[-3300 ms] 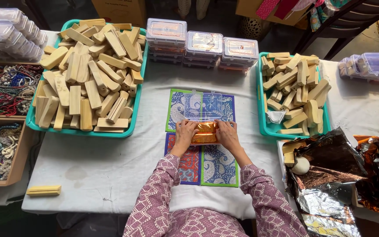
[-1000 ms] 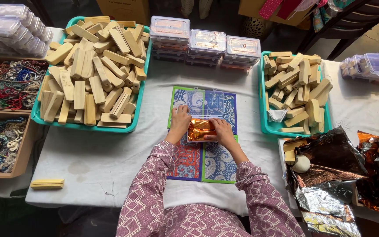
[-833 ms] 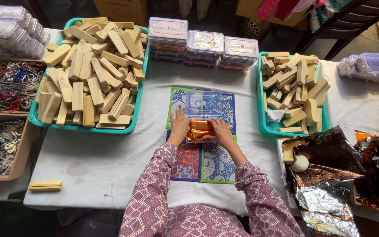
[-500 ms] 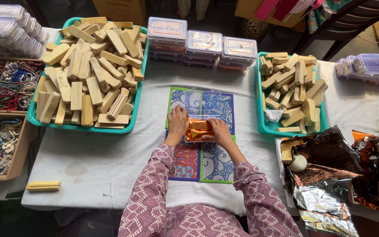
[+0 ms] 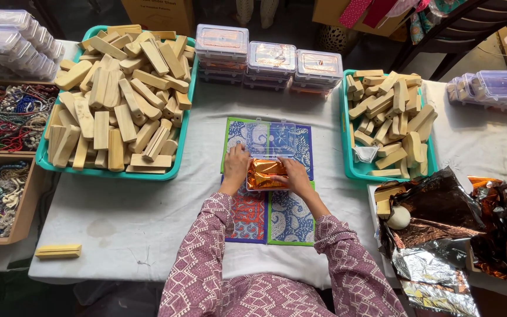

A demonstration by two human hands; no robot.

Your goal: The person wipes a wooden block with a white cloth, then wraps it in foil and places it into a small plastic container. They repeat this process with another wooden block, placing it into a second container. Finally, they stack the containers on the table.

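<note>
My left hand [image 5: 235, 168] and right hand [image 5: 291, 176] press in from either side on a copper foil-wrapped block [image 5: 264, 174], fingers curled narrow against its ends, holding it where it sits in a small clear plastic box [image 5: 270, 147] whose lid stands open toward the far edge of the bench [image 5: 148, 217]. The box rests on a patterned blue and orange mat [image 5: 271, 214] near the middle of the bench, closer to the near edge. Toward the far left corner sits a large teal tray [image 5: 110, 172] heaped with pale wooden blocks [image 5: 118, 94]; a smaller teal tray [image 5: 353, 170] of the same blocks lies to the right of the mat. Along the far edge, between the two trays, stand stacks of closed clear boxes [image 5: 270, 61]. A single wooden block [image 5: 58, 251] lies by the near left corner. Crumpled sheets of foil [image 5: 441, 235] pile up at the right edge, and cardboard trays of beads [image 5: 7, 117] sit just off the left edge.
</note>
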